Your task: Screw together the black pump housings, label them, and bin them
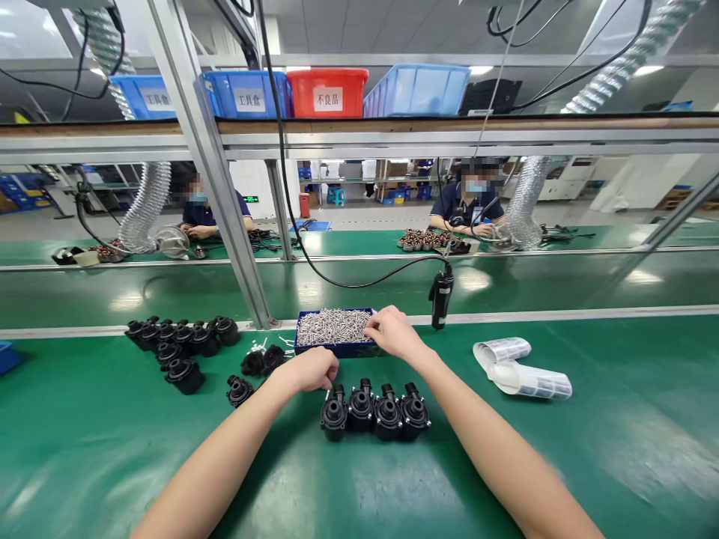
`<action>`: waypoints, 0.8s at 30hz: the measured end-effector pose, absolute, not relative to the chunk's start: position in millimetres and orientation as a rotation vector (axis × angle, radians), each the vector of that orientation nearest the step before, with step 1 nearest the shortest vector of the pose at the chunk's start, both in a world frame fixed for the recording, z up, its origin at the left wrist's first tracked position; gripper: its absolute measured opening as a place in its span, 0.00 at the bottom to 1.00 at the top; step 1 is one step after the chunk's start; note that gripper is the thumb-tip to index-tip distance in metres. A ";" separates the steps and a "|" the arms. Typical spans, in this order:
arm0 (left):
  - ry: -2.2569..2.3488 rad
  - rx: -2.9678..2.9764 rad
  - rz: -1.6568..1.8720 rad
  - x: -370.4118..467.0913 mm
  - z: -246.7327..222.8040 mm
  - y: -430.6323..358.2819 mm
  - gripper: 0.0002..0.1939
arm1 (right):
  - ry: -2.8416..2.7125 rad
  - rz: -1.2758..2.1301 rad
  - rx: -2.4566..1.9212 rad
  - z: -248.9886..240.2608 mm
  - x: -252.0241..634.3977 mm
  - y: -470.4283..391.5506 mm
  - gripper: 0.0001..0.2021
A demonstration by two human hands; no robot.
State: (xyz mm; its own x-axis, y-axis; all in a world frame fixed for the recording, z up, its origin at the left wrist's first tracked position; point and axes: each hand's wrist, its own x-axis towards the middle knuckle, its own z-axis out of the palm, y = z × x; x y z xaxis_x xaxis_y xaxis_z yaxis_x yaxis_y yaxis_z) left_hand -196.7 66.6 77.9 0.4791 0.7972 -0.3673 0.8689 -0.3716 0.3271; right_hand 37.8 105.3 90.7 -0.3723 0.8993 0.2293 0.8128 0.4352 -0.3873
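Note:
My left hand [315, 368] is closed, with a small silver screw [327, 393] under its fingertips. It hovers just above the leftmost black pump housing [334, 416] of a short row. The other housings in the row [388, 413] stand upright, with silver screws showing at their corners. My right hand [395, 329] has its fingers pinched together at the right end of a blue box [337, 350] heaped with silver screws [334, 326]. Whatever sits between those fingertips is hidden.
More black housings [205, 340] stand in a group at left, with loose black parts [263, 361] nearer the box. A black electric screwdriver [441, 298] hangs from a cable. Curled label sheets [522, 368] lie at right. Two people work across the bench, below a shelf of bins [327, 91].

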 end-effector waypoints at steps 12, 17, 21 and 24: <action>1.504 2.351 -0.235 -197.6 68.5 70.5 0.12 | -2.388 0.176 -1.449 93.5 35.5 103.1 0.04; 1.548 2.339 -0.248 -196.8 63.3 71.8 0.09 | -2.386 0.183 -1.405 91.0 36.5 103.3 0.07; 1.550 2.333 -0.248 -196.8 61.7 71.4 0.10 | -2.343 0.205 -1.376 89.5 36.6 104.4 0.07; 1.556 2.336 -0.244 -198.5 60.8 71.7 0.09 | -2.282 0.238 -1.363 88.3 37.8 106.8 0.08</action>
State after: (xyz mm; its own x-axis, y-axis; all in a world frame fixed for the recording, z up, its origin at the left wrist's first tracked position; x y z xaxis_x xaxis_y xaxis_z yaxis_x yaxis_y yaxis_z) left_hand -198.5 71.7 60.8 0.3911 0.8644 -0.3160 0.9196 -0.3535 0.1712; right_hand 37.8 106.8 88.3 -0.3969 0.8662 0.3036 0.7850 0.4918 -0.3767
